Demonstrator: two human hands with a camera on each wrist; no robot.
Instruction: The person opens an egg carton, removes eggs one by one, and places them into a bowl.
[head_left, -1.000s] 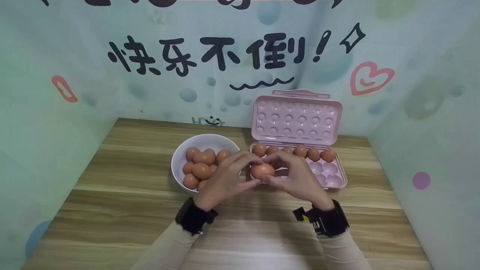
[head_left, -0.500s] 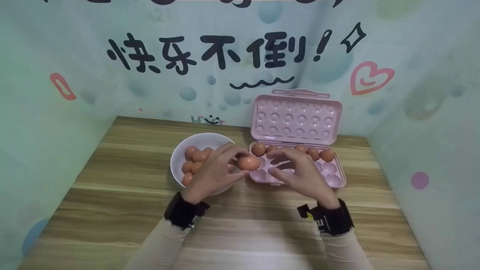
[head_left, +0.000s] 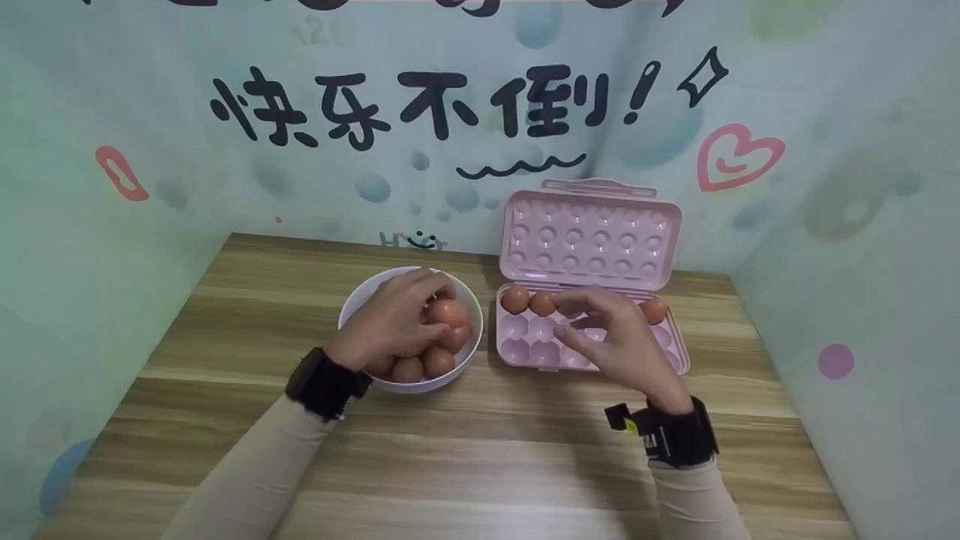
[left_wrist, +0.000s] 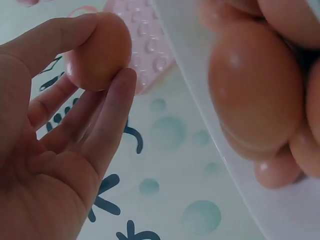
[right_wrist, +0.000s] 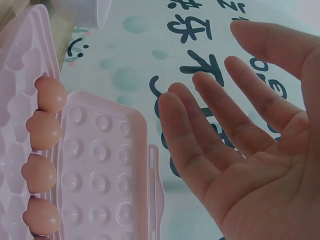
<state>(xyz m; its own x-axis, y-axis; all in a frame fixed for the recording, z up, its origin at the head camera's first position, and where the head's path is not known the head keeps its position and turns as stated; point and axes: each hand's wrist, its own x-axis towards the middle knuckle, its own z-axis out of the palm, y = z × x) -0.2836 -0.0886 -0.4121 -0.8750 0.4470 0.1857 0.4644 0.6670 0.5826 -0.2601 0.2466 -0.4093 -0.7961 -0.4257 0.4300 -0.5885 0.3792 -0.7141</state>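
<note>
Over the white bowl (head_left: 420,388), my left hand (head_left: 382,324) pinches a brown egg (left_wrist: 102,52) between thumb and fingers. Several more brown eggs (head_left: 439,361) lie heaped in the bowl, partly covered by that hand. My right hand (head_left: 621,339) hovers above the pink egg carton (head_left: 516,351), its fingers relaxed and apart, holding nothing, as the right wrist view confirms. Along the carton's back row sit several eggs (right_wrist: 44,131), some hidden behind the right hand in the head view. The front cups that show hold no eggs.
The carton's lid (head_left: 591,234) stands raised against the printed backdrop (head_left: 360,187). Bowl and carton stand side by side on a wood-grain table (head_left: 450,465), and patterned side walls (head_left: 862,300) enclose it left and right.
Both hands were at the egg in front of the carton; the right hand came away from it. My left hand carried the egg leftward over the bowl, while the right shifted slightly right.
</note>
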